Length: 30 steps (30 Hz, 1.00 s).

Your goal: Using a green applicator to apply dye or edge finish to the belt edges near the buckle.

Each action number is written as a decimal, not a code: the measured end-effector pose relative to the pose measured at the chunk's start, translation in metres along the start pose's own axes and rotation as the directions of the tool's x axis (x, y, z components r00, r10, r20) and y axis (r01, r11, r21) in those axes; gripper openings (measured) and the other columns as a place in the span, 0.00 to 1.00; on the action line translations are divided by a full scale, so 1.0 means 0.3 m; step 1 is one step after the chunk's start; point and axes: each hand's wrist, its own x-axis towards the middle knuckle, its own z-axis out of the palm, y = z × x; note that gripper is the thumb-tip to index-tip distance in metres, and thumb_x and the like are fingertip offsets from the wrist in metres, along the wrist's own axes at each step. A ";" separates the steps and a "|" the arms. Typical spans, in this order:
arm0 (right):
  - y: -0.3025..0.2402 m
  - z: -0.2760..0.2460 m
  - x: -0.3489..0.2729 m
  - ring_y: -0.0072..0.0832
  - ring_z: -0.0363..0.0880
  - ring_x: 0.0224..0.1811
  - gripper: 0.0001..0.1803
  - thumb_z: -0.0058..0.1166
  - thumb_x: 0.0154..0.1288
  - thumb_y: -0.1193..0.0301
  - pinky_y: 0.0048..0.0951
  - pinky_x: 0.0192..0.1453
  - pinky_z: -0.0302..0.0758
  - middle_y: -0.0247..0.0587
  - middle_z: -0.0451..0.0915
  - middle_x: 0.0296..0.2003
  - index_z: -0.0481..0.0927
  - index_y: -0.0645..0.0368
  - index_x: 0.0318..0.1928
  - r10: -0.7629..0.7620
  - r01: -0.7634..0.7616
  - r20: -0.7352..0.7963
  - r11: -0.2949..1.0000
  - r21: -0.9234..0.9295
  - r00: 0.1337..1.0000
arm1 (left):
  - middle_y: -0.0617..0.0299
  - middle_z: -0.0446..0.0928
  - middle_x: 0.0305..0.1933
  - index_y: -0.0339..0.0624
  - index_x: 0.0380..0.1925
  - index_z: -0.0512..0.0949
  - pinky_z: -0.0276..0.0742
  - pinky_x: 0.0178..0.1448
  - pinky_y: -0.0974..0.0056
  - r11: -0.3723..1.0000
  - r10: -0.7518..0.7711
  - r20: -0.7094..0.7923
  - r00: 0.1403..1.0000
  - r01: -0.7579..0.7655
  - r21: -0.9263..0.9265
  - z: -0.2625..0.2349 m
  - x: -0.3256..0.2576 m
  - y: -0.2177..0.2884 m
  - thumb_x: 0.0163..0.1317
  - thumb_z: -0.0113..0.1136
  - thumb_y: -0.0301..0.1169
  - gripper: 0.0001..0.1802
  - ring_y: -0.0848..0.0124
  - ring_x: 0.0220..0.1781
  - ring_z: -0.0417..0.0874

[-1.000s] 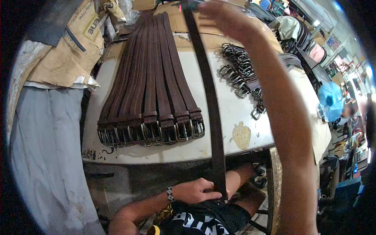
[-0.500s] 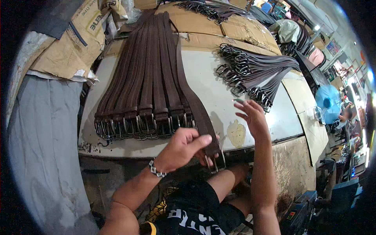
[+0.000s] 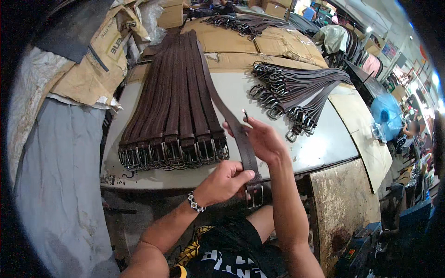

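My left hand (image 3: 227,183) grips a dark brown belt (image 3: 248,157) just above its metal buckle (image 3: 254,196), thumb on top. The belt's strap runs up and away to the far end of the table. My right hand (image 3: 266,139) is at the strap farther up, its fingertips showing on both sides of it. A small dark piece (image 3: 245,114) with a pale tip stands up from its fingers; its kind is too small to tell. Left of my hands lies a thick row of brown belts (image 3: 178,106), buckles toward me.
More buckled belts (image 3: 296,92) fan out on the white tabletop (image 3: 236,88) at the right. Another bunch (image 3: 248,23) lies on cardboard (image 3: 278,46) at the back. Grey cloth (image 3: 60,185) hangs at the left, and a worn board (image 3: 345,199) stands at the near right.
My right hand has moved left, from beside the belt to the strap. The left hand keeps its grip, and the buckle has turned to show more of its face.
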 end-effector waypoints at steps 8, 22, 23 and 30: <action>-0.318 0.210 0.350 0.40 0.85 0.51 0.22 0.43 0.79 0.68 0.33 0.62 0.82 0.66 0.80 0.54 0.63 0.77 0.61 -0.218 0.126 -0.138 0.867 -0.482 0.966 | 0.45 0.76 0.21 0.32 0.27 0.81 0.73 0.32 0.53 0.843 0.014 0.362 0.932 -0.206 0.497 0.079 -0.185 -0.061 0.70 0.61 0.49 0.27 0.64 0.21 0.75; -0.830 0.398 0.654 0.37 0.84 0.54 0.18 0.48 0.78 0.70 0.27 0.62 0.82 0.59 0.83 0.47 0.68 0.74 0.57 -0.347 0.265 0.185 0.198 -0.944 0.919 | 0.35 0.79 0.35 0.29 0.31 0.77 0.74 0.55 0.45 0.863 -0.163 0.568 0.806 -0.162 0.478 0.114 -0.295 -0.291 0.73 0.51 0.54 0.32 0.40 0.46 0.80; -0.821 0.416 0.673 0.35 0.84 0.54 0.18 0.49 0.77 0.68 0.27 0.61 0.82 0.56 0.84 0.45 0.71 0.72 0.56 -0.306 0.330 0.167 0.627 -0.705 0.937 | 0.35 0.79 0.32 0.27 0.30 0.78 0.76 0.50 0.45 0.861 -0.041 0.509 0.860 -0.229 0.454 0.104 -0.283 -0.298 0.72 0.53 0.53 0.32 0.41 0.41 0.82; -0.701 0.551 0.755 0.32 0.82 0.32 0.11 0.53 0.73 0.66 0.28 0.39 0.78 0.41 0.83 0.30 0.82 0.59 0.37 -0.529 0.499 0.161 0.594 -0.631 0.833 | 0.38 0.77 0.24 0.27 0.25 0.79 0.76 0.37 0.49 0.892 -0.088 0.336 0.938 -0.076 0.446 0.020 -0.236 -0.305 0.70 0.58 0.48 0.29 0.44 0.30 0.83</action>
